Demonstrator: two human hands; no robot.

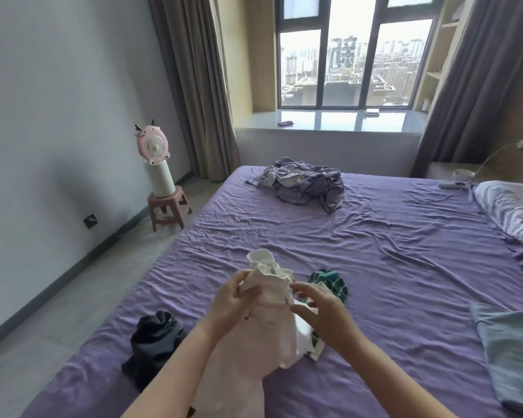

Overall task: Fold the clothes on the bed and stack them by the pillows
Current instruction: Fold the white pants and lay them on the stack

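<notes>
I hold a white garment [272, 297] up over the near part of the purple bed [375, 251]. My left hand [233, 300] grips its bunched top on the left side. My right hand [320, 306] holds its right side, fingers partly spread. The cloth hangs down between my forearms. A green checked garment [332, 282] lies crumpled just behind my right hand. A black garment [154, 342] lies bunched near the bed's left edge. A grey-blue garment [511, 354] lies flat at the right. A pillow [511, 212] sits at the far right.
A crumpled grey-purple sheet or blanket [305, 182] lies at the far end of the bed. Left of the bed, a pink stool [168, 206] carries a white cylinder and a pink fan [153, 143]. A window ledge [329, 122] and curtains stand beyond.
</notes>
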